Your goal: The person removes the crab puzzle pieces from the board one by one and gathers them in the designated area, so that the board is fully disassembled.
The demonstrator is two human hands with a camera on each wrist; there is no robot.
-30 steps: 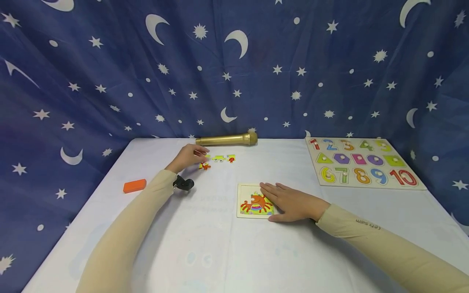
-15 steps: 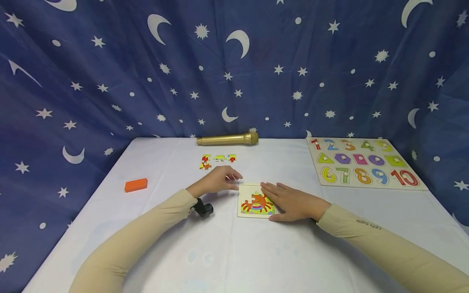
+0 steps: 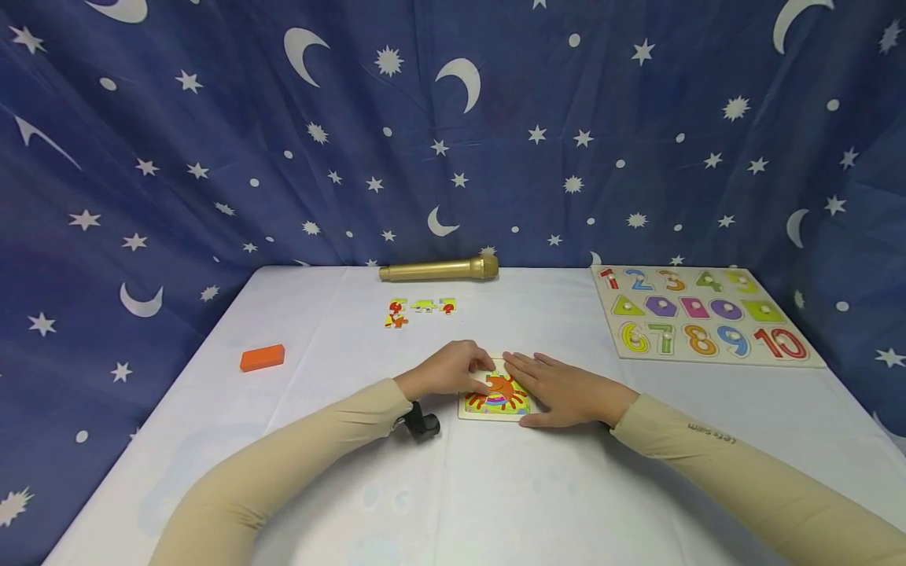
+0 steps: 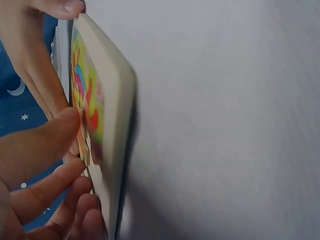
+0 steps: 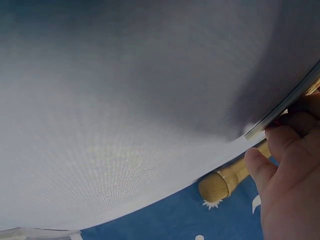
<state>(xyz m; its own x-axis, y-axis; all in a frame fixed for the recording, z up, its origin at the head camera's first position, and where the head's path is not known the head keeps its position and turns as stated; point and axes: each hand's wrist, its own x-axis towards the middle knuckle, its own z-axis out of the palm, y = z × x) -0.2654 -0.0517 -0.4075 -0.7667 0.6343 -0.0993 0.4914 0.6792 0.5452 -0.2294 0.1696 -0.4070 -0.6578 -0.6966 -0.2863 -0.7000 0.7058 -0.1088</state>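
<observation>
A small crab jigsaw puzzle point(image 3: 504, 399) sits in its pale wooden tray point(image 3: 488, 419) near the table's middle. My left hand point(image 3: 453, 369) is over the tray's left part, thumb and forefinger close together at the picture. Seen edge-on in the left wrist view, a thin orange puzzle piece point(image 4: 84, 145) is pinched between them, right at the puzzle surface. My right hand point(image 3: 562, 391) lies with straight fingers over the tray's right edge, covering part of the picture. Several loose puzzle pieces point(image 3: 423, 306) lie behind the tray.
A gold microphone point(image 3: 439, 270) lies along the back edge. At the back right is a number-and-shape puzzle board point(image 3: 708, 314). An orange block point(image 3: 262, 358) rests on the left, and a blue star-patterned curtain point(image 3: 453, 157) hangs behind the table.
My left hand has moved from the loose pieces at the back, rightward and nearer, onto the tray's left part. The right hand has stayed in place on the tray.
</observation>
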